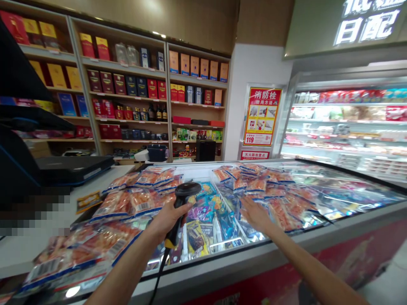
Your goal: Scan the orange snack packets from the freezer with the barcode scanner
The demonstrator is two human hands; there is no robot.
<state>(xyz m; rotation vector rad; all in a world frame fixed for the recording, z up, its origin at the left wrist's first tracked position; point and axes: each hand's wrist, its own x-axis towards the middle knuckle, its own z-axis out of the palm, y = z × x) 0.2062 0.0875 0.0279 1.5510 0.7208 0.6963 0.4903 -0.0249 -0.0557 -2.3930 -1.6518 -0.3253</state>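
Note:
My left hand [171, 218] is wrapped round the handle of a black barcode scanner [188, 189], held upright over the chest freezer [321, 250]. Its cable runs down past the freezer's front edge. My right hand [255, 215], fingers stretched out, is at the near side of a spread of clear packs of orange-pink food [282, 207] on the glass lid. Whether its fingertips touch a pack I cannot tell. On the left lie more such packs [116, 203] with blue edges, several showing barcodes. Colourful frozen packets [199, 237] show through the glass between my hands.
At left a counter [19, 254] carries dark checkout equipment [66, 169] and a small yellow-brown packet [88, 202]. Behind the freezer stand shelves of boxed goods [130, 87], a red-bordered sign [262, 116] and a lit refrigerated display [346, 127].

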